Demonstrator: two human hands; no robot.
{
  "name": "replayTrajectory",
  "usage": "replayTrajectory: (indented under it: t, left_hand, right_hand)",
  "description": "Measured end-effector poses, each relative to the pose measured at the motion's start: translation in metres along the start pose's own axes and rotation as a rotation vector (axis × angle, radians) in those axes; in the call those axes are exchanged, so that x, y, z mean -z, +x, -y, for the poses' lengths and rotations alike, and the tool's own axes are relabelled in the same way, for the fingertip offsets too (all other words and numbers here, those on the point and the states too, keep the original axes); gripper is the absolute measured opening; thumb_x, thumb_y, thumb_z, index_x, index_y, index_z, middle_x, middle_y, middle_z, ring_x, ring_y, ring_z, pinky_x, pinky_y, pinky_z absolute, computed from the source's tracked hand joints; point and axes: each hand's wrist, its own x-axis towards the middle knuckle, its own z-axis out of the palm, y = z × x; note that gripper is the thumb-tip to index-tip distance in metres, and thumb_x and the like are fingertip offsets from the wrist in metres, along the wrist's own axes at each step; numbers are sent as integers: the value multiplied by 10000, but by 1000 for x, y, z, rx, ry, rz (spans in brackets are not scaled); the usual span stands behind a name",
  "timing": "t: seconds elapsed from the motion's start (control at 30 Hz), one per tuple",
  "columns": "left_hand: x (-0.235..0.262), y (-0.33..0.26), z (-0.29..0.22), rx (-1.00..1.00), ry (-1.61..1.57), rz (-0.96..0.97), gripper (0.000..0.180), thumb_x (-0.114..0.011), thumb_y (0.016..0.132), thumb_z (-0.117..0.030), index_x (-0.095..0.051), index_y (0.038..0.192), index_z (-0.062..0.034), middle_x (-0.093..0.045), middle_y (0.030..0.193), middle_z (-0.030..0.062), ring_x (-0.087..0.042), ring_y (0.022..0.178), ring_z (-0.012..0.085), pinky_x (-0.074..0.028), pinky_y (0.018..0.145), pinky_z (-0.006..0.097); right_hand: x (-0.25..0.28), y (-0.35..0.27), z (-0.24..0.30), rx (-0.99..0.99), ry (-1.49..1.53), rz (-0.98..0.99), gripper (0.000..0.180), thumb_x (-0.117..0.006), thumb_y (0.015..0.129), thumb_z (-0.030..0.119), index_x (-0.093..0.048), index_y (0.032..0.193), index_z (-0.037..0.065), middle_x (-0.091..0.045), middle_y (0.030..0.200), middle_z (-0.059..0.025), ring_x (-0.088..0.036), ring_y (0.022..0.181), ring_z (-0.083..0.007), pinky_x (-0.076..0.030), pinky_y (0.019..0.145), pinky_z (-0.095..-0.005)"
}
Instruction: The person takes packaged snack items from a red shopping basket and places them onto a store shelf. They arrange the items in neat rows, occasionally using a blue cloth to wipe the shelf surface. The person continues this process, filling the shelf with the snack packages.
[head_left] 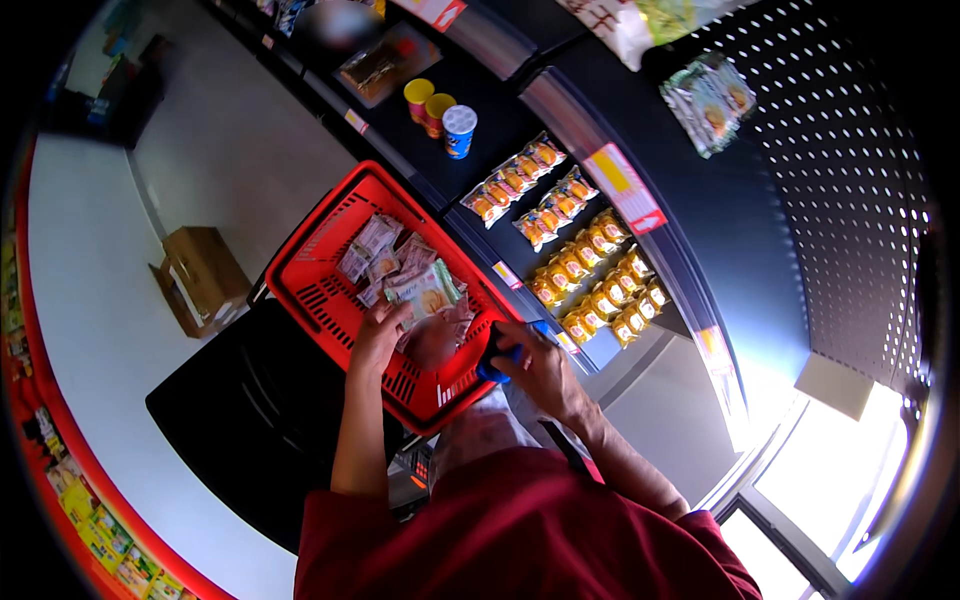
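Observation:
A red plastic basket stands tilted in front of me with several small snack packets inside. At the lower left edge of a green-and-white snack packet, the fingers of my left hand are pinched on it, over the basket. My right hand is wrapped around a blue and black handheld device beside the basket's right rim; its exact kind is partly hidden by my fingers. A pinkish blur covers the packets just right of my left hand.
Dark shelves on the right hold yellow-wrapped cakes, orange-filled packs and canisters. Higher up lies a green snack pack. A brown carton and a black surface are left of the basket.

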Motion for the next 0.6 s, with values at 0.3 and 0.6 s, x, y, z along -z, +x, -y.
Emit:
replayTrajectory:
  t: [0.3, 0.6]
  left_hand:
    - [-173, -69, -84, -315, 366, 460, 494, -784, 864, -82, -563, 1300, -17, -641, 1254, 70, -601, 1161, 166, -479, 1009, 343]
    - [-344, -83, -102, -811, 735, 621, 465, -709, 923, -75, -561, 1363, -49, -662, 1217, 112, -635, 1109, 186, -498, 959, 329]
  right_hand:
    - [98, -22, 78, 68, 383, -168, 818, -875, 810, 168, -448, 1493, 28, -680, 1182, -49, -518, 755, -51, -471, 654, -241]
    - [197, -88, 76, 254, 181, -635, 575, -843, 815, 71, -599, 1336, 51, -628, 813, -10, -563, 677, -59, -508, 645, -249]
